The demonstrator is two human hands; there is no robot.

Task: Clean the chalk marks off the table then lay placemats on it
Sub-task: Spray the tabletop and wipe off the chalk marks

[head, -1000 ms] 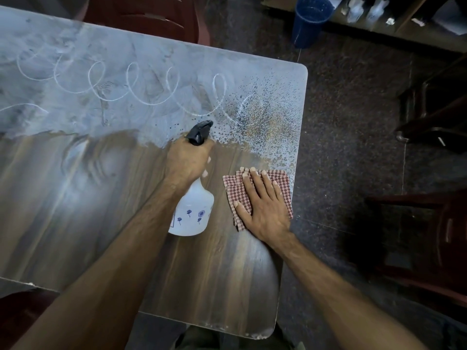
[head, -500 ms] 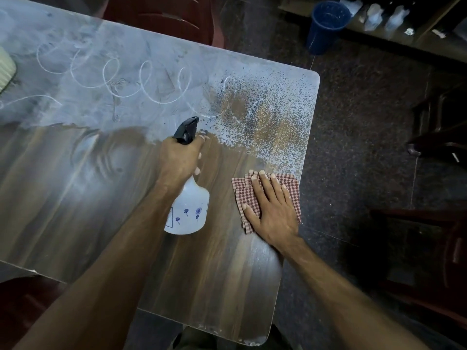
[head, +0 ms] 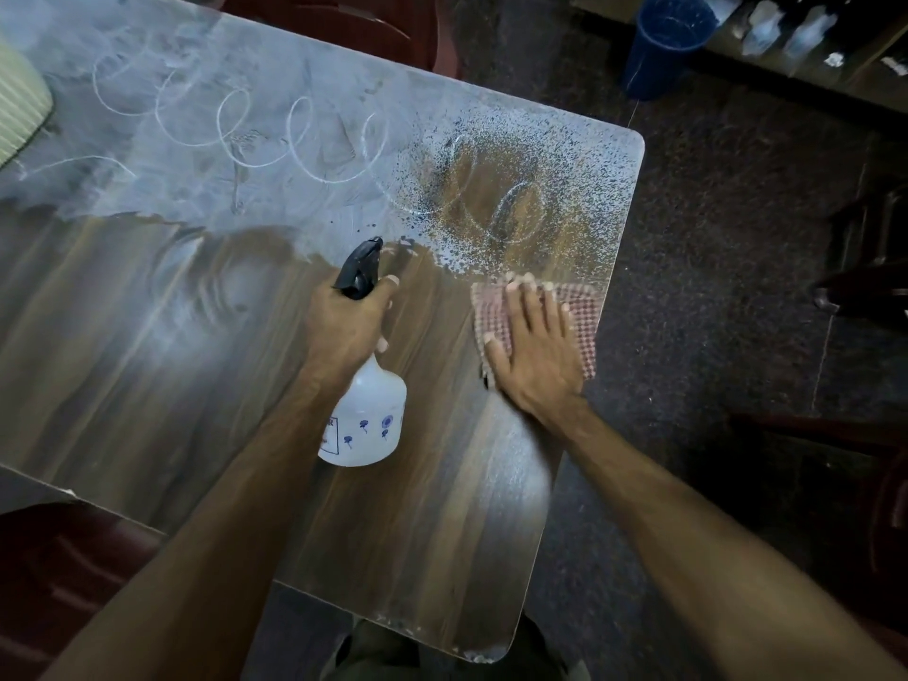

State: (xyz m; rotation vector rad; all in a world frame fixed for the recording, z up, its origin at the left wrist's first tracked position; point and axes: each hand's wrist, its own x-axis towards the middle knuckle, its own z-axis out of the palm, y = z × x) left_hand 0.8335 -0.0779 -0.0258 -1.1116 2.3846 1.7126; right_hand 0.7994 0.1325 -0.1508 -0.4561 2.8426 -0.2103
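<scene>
The wet spray patch at the table's (head: 147, 336) far right corner has spread over more chalk loops (head: 295, 135), so wiping comes next: the left hand (head: 349, 326) grips the spray bottle (head: 366, 420), the right hand (head: 535, 346) presses flat-fingered on the checked cloth (head: 582, 317).

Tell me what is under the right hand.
The right hand lies flat on a red checked cloth on the table. The tabletop beneath the cloth is covered, so any marks there cannot be seen.

bench (head: 147, 336): wood-grain top, near half wiped, far half grey with chalk haze | chalk marks (head: 275, 125): white loops across the far half, the right-hand ones speckled with spray droplets | cloth (head: 582, 321): red-checked, flat near the right edge | spray bottle (head: 366, 420): white with black trigger, tilted toward the loops | placemat (head: 19, 105): pale ribbed, at far left edge
</scene>
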